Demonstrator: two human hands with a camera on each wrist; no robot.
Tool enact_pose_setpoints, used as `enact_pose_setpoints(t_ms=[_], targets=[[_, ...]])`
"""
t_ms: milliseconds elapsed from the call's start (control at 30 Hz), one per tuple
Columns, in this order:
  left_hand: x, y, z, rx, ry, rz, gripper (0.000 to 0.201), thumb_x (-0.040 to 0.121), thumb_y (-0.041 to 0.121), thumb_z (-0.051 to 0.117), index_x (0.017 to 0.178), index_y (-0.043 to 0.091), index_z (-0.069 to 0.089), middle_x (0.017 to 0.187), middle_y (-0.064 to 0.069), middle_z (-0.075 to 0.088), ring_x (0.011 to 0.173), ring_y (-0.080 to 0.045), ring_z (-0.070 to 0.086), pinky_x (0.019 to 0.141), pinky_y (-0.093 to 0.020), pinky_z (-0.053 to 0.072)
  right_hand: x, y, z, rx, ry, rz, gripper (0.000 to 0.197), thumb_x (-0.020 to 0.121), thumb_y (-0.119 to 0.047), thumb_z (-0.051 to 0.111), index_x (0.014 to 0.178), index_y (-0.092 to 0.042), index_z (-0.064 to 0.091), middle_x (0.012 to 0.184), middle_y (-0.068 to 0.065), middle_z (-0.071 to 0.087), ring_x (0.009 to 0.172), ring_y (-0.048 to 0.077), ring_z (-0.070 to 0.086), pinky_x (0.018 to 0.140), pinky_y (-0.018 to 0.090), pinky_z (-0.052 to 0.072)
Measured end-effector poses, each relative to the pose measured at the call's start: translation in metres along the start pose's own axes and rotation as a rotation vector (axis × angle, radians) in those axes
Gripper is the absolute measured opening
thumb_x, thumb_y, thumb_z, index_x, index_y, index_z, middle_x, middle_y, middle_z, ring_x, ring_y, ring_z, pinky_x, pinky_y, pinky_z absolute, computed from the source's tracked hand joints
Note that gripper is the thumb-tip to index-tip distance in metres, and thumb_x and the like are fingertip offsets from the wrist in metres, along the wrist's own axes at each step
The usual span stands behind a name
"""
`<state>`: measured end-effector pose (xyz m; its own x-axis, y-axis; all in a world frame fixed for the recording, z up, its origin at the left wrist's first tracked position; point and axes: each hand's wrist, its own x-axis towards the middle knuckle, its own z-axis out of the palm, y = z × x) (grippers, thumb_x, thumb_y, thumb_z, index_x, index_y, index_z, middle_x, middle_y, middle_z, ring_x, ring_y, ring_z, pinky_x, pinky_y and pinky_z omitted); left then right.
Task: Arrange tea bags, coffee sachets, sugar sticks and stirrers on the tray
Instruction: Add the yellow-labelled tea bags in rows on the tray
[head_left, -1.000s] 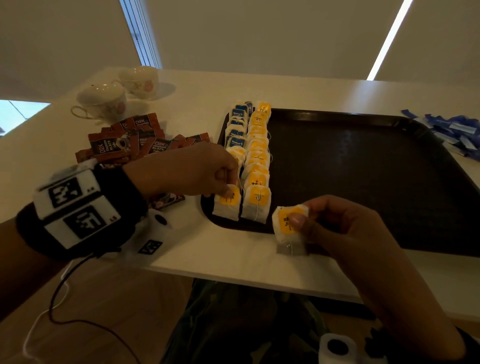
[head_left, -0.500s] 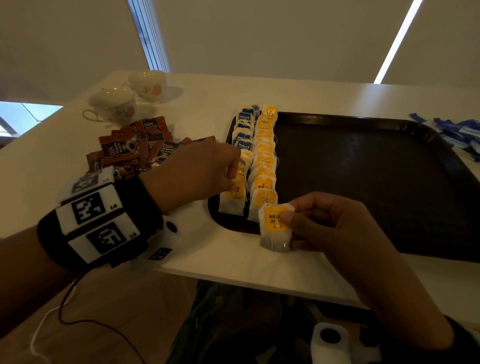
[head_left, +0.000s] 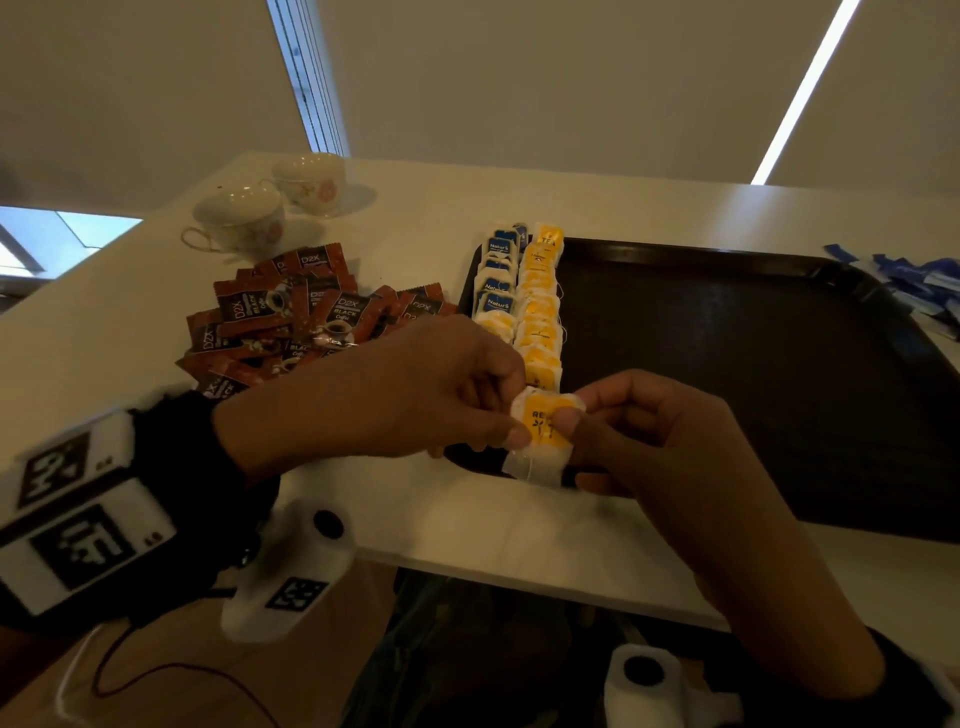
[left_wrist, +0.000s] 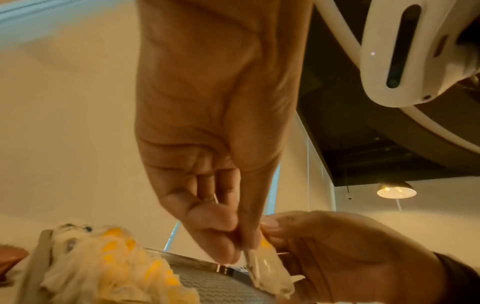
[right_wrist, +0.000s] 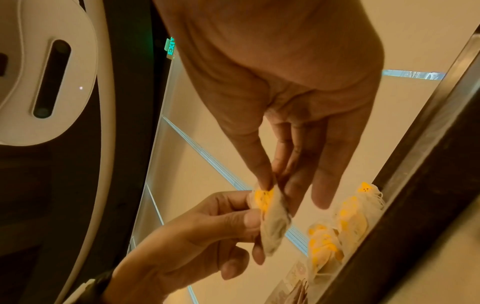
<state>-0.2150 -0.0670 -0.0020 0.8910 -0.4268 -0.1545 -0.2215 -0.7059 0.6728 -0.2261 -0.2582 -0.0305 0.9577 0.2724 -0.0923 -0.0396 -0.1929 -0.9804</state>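
A dark tray (head_left: 727, 364) lies on the white table, with two rows of tea bags along its left edge: yellow-tagged ones (head_left: 537, 312) and blue-tagged ones (head_left: 498, 280). Over the tray's near left corner, both hands hold one yellow-tagged tea bag (head_left: 543, 441). My left hand (head_left: 511, 423) pinches its left side and my right hand (head_left: 569, 421) pinches its right side. The left wrist view shows that tea bag (left_wrist: 267, 269) hanging below the left fingertips (left_wrist: 233, 244). In the right wrist view the tea bag (right_wrist: 272, 218) hangs between both hands.
A heap of brown coffee sachets (head_left: 301, 322) lies left of the tray. Two white cups (head_left: 241, 218) (head_left: 311, 179) stand behind it. Blue sugar sticks (head_left: 924, 286) lie at the tray's far right. The table's front edge runs just below the hands.
My left hand left the tea bag rows and came right to pinch the tea bag held by my right hand. The right hand carried that bag slightly left, over the tray corner.
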Motion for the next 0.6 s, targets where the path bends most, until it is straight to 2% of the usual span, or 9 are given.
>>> enact_pose_setpoints(t_ms=[133, 233, 333, 367, 467, 600], targets=[[0.001, -0.010, -0.015, 0.035, 0.085, -0.088, 0.005, 0.083, 0.023, 0.066, 0.080, 0.022, 0.062, 0.067, 0.007, 0.067, 0.060, 0.002, 0.064, 0.050, -0.014, 0.050, -0.002, 0.003, 0.002, -0.152, -0.025, -0.004, 0.015, 0.079, -0.027, 0.065, 0.092, -0.030, 0.059, 0.082, -0.009, 0.067, 0.075, -0.003, 0.064, 0.059, 0.014, 0.049], [0.005, -0.021, -0.027, 0.084, 0.134, -0.173, 0.011, 0.084, 0.024, 0.065, 0.078, 0.029, 0.057, 0.070, 0.008, 0.064, 0.056, 0.007, 0.061, 0.050, -0.011, 0.049, -0.004, 0.008, 0.007, -0.386, -0.102, 0.001, 0.019, 0.081, -0.035, 0.063, 0.099, -0.038, 0.055, 0.092, -0.019, 0.061, 0.079, -0.008, 0.058, 0.058, 0.005, 0.044], [0.010, -0.027, -0.026, 0.018, 0.041, -0.218, 0.007, 0.083, 0.022, 0.066, 0.079, 0.024, 0.061, 0.072, 0.004, 0.067, 0.059, 0.003, 0.064, 0.051, -0.012, 0.049, -0.009, 0.006, 0.014, -0.612, -0.196, -0.030, 0.032, 0.085, -0.043, 0.056, 0.116, -0.043, 0.049, 0.096, -0.029, 0.046, 0.083, -0.012, 0.046, 0.060, 0.004, 0.039], [0.012, -0.027, -0.024, -0.025, -0.004, -0.225, 0.003, 0.083, 0.020, 0.066, 0.082, 0.020, 0.063, 0.075, 0.000, 0.070, 0.064, -0.001, 0.066, 0.052, -0.014, 0.050, -0.010, 0.004, 0.016, -0.659, -0.222, -0.046, 0.036, 0.086, -0.045, 0.055, 0.121, -0.043, 0.046, 0.102, -0.029, 0.045, 0.085, -0.010, 0.044, 0.064, 0.004, 0.036], [0.016, -0.029, -0.021, -0.130, -0.085, -0.254, 0.011, 0.084, 0.016, 0.065, 0.092, 0.009, 0.066, 0.081, -0.006, 0.074, 0.069, -0.008, 0.069, 0.049, -0.015, 0.049, -0.013, 0.001, 0.022, -0.746, -0.296, -0.090, 0.047, 0.087, -0.050, 0.049, 0.132, -0.042, 0.037, 0.128, -0.023, 0.040, 0.100, -0.009, 0.029, 0.077, 0.010, 0.030], [0.021, -0.031, -0.016, -0.097, -0.114, -0.312, 0.006, 0.085, 0.015, 0.065, 0.087, 0.010, 0.066, 0.072, -0.002, 0.071, 0.060, -0.005, 0.066, 0.044, -0.013, 0.046, -0.013, 0.004, 0.028, -0.772, -0.316, -0.099, 0.050, 0.089, -0.053, 0.047, 0.135, -0.041, 0.033, 0.133, -0.022, 0.035, 0.101, -0.009, 0.020, 0.073, 0.011, 0.025]])
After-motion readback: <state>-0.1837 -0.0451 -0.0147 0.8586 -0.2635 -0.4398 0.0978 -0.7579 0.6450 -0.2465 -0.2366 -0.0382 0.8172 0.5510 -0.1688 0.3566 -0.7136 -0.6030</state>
